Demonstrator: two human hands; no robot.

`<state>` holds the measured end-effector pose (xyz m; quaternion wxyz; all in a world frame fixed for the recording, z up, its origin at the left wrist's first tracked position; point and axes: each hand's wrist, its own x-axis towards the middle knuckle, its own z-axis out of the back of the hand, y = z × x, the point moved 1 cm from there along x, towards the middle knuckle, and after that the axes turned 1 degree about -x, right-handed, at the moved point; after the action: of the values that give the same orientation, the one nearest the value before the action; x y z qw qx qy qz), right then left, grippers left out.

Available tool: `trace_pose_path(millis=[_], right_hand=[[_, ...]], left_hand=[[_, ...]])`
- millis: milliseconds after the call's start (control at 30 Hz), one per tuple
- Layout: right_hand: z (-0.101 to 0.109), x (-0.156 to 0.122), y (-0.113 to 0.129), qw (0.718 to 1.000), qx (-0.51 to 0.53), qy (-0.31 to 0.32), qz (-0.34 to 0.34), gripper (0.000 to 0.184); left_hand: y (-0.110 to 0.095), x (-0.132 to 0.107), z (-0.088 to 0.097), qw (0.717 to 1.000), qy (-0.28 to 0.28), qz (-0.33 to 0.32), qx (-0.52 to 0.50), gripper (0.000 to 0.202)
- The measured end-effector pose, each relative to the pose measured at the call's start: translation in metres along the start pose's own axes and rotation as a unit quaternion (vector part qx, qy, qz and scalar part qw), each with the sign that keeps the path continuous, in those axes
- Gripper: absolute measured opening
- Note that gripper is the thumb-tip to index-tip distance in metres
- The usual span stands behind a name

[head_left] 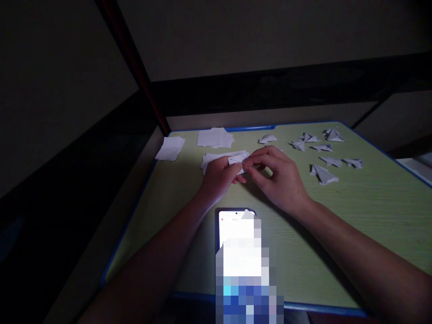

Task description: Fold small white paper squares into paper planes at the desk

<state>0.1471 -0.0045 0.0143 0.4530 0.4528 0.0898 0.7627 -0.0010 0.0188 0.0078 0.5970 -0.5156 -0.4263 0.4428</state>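
A small folded piece of white paper is held between my two hands above the middle of the table. My left hand grips its near left side, the thumb lying on top and fingertips showing below. My right hand pinches the right edge of the paper with thumb and fingers. Behind the hands lies a stack of white sheets, partly covered by my left hand and the folded paper. One folded paper shape is mostly hidden behind my right hand's knuckles.
Several folded paper shapes lie at the right of the green table. Loose sheets are at the back, with another stack at the left edge. A lit phone, partly blurred out, lies in front. Walls stand behind.
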Motion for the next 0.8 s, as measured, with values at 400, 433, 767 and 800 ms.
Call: trace_pose_path(millis=[400,433,767,800], right_hand=[[0.0008,-0.0001,0.0008,1.000,0.008,-0.001,-0.020,0.012],[0.0005,-0.0003,0.0009,1.000,0.011,0.001,-0.020,0.012],[0.0053,0.0062,-0.0013,0.973,0.165,-0.046,-0.157,0.008],[0.0045,0.0067,-0.0030,0.963,0.187,-0.040,-0.187,0.010]], left_hand=[[0.0000,0.0014,0.0003,1.000,0.009,0.011,-0.019,0.024],[-0.0001,0.0015,0.0001,1.000,0.003,0.011,-0.014,0.023],[0.0049,0.0012,0.0003,0.998,-0.035,-0.001,0.051,0.021],[0.0055,0.0010,0.0002,0.998,-0.034,-0.004,0.053,0.020]])
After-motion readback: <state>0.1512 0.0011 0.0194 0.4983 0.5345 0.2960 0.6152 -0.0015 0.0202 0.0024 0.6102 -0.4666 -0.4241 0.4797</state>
